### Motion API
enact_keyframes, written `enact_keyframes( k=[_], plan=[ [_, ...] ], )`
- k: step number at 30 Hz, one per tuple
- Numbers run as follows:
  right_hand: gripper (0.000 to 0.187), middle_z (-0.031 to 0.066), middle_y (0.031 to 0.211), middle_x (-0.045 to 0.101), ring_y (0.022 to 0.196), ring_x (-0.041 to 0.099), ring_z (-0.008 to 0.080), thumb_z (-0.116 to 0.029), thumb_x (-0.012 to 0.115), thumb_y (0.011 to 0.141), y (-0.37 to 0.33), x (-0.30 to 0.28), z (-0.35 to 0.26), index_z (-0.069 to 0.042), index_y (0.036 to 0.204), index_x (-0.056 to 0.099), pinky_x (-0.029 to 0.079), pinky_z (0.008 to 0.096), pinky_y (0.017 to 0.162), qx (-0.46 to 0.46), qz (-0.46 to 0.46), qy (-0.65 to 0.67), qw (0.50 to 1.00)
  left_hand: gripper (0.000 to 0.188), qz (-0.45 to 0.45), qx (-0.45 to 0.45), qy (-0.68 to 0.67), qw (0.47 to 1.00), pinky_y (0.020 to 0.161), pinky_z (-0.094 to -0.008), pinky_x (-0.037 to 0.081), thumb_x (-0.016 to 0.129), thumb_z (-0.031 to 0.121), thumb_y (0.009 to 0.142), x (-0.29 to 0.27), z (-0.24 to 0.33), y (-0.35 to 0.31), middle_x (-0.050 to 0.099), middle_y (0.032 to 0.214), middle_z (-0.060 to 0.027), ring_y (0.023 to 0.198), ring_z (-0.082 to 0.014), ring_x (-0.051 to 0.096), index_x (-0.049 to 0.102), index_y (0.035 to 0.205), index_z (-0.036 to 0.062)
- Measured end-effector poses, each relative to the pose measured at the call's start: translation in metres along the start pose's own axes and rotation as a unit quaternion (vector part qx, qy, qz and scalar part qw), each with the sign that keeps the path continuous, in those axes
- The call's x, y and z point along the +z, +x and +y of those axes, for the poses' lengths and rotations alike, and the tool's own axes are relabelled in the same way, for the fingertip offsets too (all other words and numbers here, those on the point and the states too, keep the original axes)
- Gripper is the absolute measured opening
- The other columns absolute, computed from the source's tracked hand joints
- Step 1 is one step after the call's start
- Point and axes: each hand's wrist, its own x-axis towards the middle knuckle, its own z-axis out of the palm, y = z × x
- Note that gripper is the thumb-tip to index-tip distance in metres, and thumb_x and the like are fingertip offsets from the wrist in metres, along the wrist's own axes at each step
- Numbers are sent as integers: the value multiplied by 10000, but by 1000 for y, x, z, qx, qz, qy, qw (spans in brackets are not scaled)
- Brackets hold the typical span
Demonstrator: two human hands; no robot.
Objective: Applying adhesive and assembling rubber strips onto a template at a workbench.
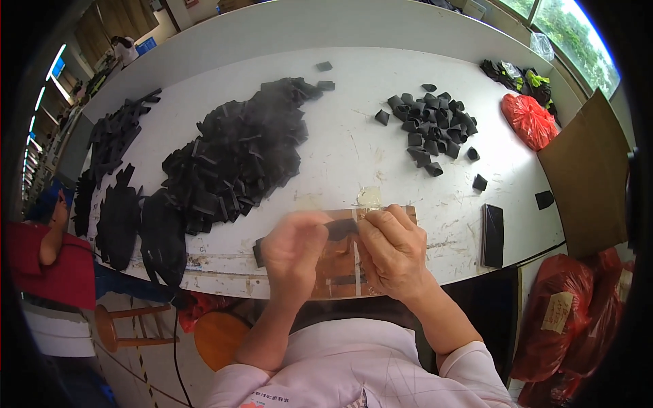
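Observation:
A small black fabric strip (342, 229) is stretched between my two hands. My left hand (296, 255), slightly blurred, has its fingers closed at the strip's left end. My right hand (394, 250) pinches its other end, knuckles up. Beneath them a brown board (333, 275) with pale tape across it lies at the table's near edge. Another black piece (259, 252) shows beside my left wrist. Beyond my left hand spreads a big heap of flat black pieces (238, 153). Farther right sits a smaller pile of black pieces curled into loops (435, 126).
On the white table (354, 143), a dark phone-like slab (492, 235) lies right of my right hand. A red plastic bag (529, 121) and a cardboard sheet (588, 177) stand at the right edge. Black bundles (119, 224) line the left, near a person in red (51, 251).

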Motion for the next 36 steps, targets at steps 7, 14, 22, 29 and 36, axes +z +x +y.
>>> enact_keyframes(
  k=[7, 14, 22, 29, 36],
  plan=[
    [198, 81, 720, 515, 557, 480, 208, 38, 622, 605, 15, -11, -8, 8, 797, 581, 374, 287, 431, 3, -69, -24, 997, 57, -86, 86, 174, 977, 628, -210, 456, 582, 7, 804, -5, 11, 17, 619, 748, -55, 666, -87, 558, 624, 837, -12],
    [129, 67, 691, 493, 560, 455, 206, 20, 619, 633, 13, -4, -7, 4, 737, 546, 363, 292, 439, 16, -72, -13, 997, 70, -111, 58, 164, 979, 514, -223, 407, 581, 60, 813, -8, 4, 17, 587, 663, -68, 554, -113, 526, 598, 835, -4],
    [286, 11, 649, 523, 536, 449, 72, -253, 517, 875, 7, -29, 29, 0, 763, 587, 353, 204, 470, 404, 19, 427, 809, 309, 22, -55, 468, 882, 669, -299, 457, 582, 14, 745, -93, -49, -13, 519, 955, -116, 768, -178, 536, 522, 1046, -8],
    [228, 11, 613, 552, 529, 469, 56, -186, 541, 869, -64, 16, -5, 25, 805, 599, 380, 194, 467, 522, -142, 404, 738, 239, -54, 18, 629, 776, 759, -351, 445, 618, -19, 672, -132, -86, -34, 518, 946, -118, 892, -300, 523, 598, 907, 15],
    [324, 19, 690, 561, 584, 499, 72, -307, 534, 871, -55, 86, -30, 6, 805, 586, 428, 205, 504, 539, -304, 439, 652, 286, -11, 102, 469, 877, 758, -326, 464, 492, -112, 656, -132, -75, -28, 550, 1046, -153, 895, -288, 561, 638, 850, 40]
  ],
)
